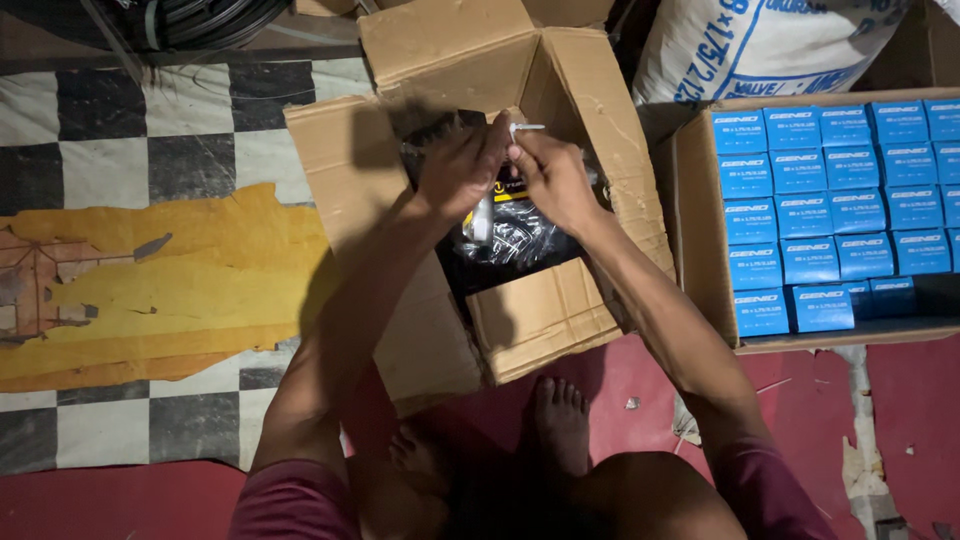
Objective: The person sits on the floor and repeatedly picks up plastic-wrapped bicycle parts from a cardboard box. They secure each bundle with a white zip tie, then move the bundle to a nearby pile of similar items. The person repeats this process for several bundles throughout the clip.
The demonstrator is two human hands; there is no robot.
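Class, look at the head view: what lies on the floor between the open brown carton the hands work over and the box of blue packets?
Nothing: the open carton's flap lies right against the packet box's cardboard wall.

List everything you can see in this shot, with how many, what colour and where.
open brown cardboard box: one, centre.
black items in clear plastic bags: several, inside that box.
small white plastic strip: one, at the fingertips.
cardboard carton of small blue boxes: one, right.
white woven sack: one, top right.
black-and-white checkered floor covering: left, with a torn yellow patch.
left hand: over the box, pinching.
right hand: beside it, on the strip.
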